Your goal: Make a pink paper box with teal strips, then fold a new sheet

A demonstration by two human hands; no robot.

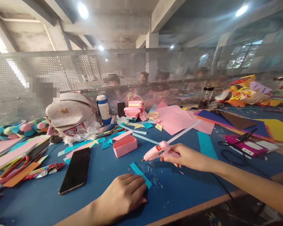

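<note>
Holding a glue gun (163, 149) near a loose strip (141, 174)

Work looks partway along. The box (126, 149) has its pink walls standing, so its folding seems done, but its top is open, with one flap raised along the back. It sits on the desk (103, 169) just beyond the strip, apart from it. The strip is cut to length, by the look of it, and lies flat toward the desk's near edge, joined to nothing. No glue can be made out on it, so the joining appears to be what is left.

The right hand (173, 155) is wrapped around the gun's handle; whether the trigger is squeezed cannot be told. The nozzle points down to the left, clear of the strip's far end, and a long glue stick juts from the back of the gun. The left hand (129, 190) rests with curled fingers over the strip's near part; whether it pinches the paper or only presses it is hidden.

Toward the desk's far edge, a pink basket (134, 108) with a raised handle looks further along than the box. Uncut pink sheets (176, 117) lie to the right of it, and a phone (75, 171) lies left of the left hand.
</note>
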